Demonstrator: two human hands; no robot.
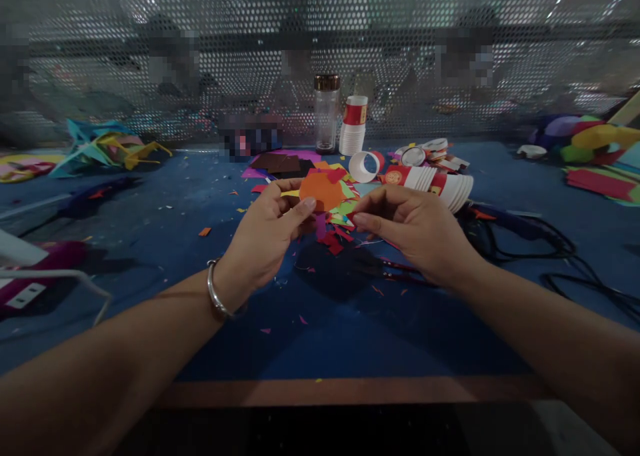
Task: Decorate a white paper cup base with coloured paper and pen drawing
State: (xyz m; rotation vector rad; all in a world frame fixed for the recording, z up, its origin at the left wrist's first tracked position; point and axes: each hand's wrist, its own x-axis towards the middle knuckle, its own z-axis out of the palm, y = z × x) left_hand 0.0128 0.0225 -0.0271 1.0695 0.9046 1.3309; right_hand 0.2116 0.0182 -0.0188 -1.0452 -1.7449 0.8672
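Between the thumb and fingers of my left hand (265, 233) is an orange paper disc (323, 191), held up above the table. A small red paper piece (336, 175) shows at the disc's upper right edge; I cannot tell whether it is attached. My right hand (415, 226) is just right of the disc, thumb and index finger pinched together. Something reddish shows at those fingertips, too small to name. Behind and below the disc are coloured paper scraps (345, 209). Scissors (400, 269) lie on the table under my right hand, partly hidden by it.
Stacked paper cups (425, 181) lie on their side behind my right hand; another stack (353, 136) stands beside a clear bottle (326, 116). Dark paper sheets (283, 164) lie at the back. Glue guns (97, 195) (520, 221) and black cables (500, 253) occupy both sides. A perforated screen (240, 63) closes the rear.
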